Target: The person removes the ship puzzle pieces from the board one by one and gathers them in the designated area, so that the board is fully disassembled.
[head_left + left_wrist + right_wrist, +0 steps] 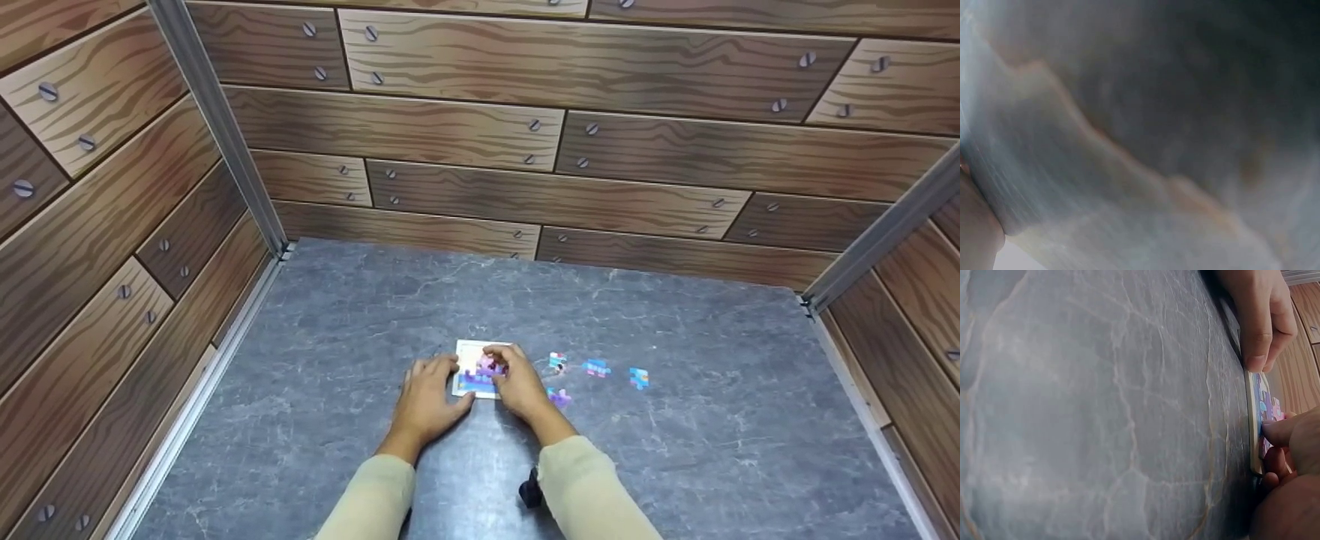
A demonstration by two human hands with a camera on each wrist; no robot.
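A small jigsaw board (469,349) with a pale border lies flat on the grey marbled surface. Purple and blue picture parts fill its lower portion. My left hand (426,397) holds the board at its left side, fingertips along the left edge and thumb at the lower edge. Over the board's right half, my right hand (519,384) pinches a pink and purple puzzle piece (489,365) between thumb and fingers. From the side, the right wrist view shows the left hand (1264,320) touching the board's end. The left wrist view is blurred and shows mostly tabletop.
Right of the board lie several loose puzzle pieces: a blue and white one (556,361), two blue ones (597,367) (638,377) and a purple one (559,397) near the right wrist. A black object (530,491) sits by the right sleeve. Wood-patterned walls (450,127) enclose the surface.
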